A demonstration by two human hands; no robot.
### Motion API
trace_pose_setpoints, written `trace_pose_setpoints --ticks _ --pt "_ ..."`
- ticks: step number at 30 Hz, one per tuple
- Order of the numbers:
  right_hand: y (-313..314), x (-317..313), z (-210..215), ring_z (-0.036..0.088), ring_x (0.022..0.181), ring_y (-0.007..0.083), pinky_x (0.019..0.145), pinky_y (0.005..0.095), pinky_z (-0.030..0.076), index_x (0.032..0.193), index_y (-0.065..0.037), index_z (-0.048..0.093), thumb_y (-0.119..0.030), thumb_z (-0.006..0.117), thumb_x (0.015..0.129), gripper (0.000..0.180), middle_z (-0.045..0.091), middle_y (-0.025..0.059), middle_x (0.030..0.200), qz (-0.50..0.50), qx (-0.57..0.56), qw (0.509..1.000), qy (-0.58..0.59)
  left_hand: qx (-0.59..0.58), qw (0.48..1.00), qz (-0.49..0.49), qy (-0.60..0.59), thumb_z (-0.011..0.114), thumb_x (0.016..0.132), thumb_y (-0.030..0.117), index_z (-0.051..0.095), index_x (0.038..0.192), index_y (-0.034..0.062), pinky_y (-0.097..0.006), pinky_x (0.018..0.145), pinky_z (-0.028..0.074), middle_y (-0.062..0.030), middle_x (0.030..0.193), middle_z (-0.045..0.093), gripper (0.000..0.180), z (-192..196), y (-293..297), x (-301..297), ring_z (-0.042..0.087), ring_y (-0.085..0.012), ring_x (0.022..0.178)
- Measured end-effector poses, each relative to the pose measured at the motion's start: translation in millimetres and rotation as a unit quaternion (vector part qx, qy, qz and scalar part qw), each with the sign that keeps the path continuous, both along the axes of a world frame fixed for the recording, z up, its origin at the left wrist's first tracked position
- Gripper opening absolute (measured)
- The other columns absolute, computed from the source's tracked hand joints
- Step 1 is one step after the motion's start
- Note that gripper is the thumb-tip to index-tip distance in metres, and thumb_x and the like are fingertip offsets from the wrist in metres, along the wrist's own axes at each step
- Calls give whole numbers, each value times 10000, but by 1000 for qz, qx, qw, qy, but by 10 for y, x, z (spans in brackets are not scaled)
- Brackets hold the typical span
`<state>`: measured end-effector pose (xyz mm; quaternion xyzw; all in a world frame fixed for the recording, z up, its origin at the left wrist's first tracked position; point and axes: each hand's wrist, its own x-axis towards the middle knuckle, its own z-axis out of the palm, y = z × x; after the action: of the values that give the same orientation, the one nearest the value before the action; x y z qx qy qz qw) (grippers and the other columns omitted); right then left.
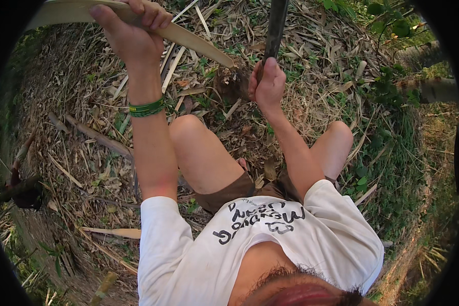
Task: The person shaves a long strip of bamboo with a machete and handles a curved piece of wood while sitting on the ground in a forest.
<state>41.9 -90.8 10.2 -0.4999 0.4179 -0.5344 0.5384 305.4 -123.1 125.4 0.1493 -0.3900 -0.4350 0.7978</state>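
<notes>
My left hand point(133, 38), with a green band at the wrist, is closed around a long pale strip of split bamboo or wood point(199, 46). The strip slants down to the right, and its narrow end meets the top of a small dark stump point(232, 84). In my right hand point(269, 86), fingers wrapped round the handle, is a machete point(276, 30). Its dark blade points up and away, beyond the picture's top edge. The blade stands apart from the strip, to its right. The stump sits low on the ground, just left of my right hand.
Dry leaves and pale shavings point(173, 69) litter the ground. A brown branch point(99, 138) lies at the left, with a pale stick point(112, 232) nearer. A dark object point(26, 193) is at the far left. On the right, green plants grow beside thick poles or trunks point(433, 91).
</notes>
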Motion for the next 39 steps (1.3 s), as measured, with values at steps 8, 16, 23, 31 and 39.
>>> trace_pose_setpoints --ticks 8,16,23,31,39 --pt "-224 -276 -228 440 443 124 429 310 389 750 -56 513 -589 461 1023 601 466 -2 571 148 270 943 128 27 991 61 -117 390 846 872 453 775 116 -310 542 309 6 611 329 761 57 49 -187 331 -153 553" --pt "51 -65 -451 503 445 130 431 300 419 776 -37 543 -584 411 1040 622 506 21 547 27 43 998 39 14 994 52 -97 372 865 862 457 768 113 -308 534 301 3 609 347 760 116 157 -181 311 -151 545" --pt "-200 -330 -517 448 472 123 450 308 392 725 -86 495 -603 470 1011 591 465 -3 585 152 311 930 123 36 988 102 -107 360 884 848 465 769 127 -313 526 304 4 596 319 738 144 216 -307 301 -153 532" --pt "-69 -45 -185 412 408 113 389 279 345 773 -51 521 -611 416 1032 626 454 2 537 71 81 994 -12 -22 994 24 -107 350 895 839 449 774 111 -309 519 271 10 596 288 745 84 171 -92 291 -150 531" --pt "-233 -347 -379 436 463 119 450 306 382 734 -74 501 -608 463 1015 605 468 -1 579 149 268 947 98 25 990 77 -118 343 892 846 446 771 111 -312 513 281 6 593 288 752 158 178 -375 301 -148 525"
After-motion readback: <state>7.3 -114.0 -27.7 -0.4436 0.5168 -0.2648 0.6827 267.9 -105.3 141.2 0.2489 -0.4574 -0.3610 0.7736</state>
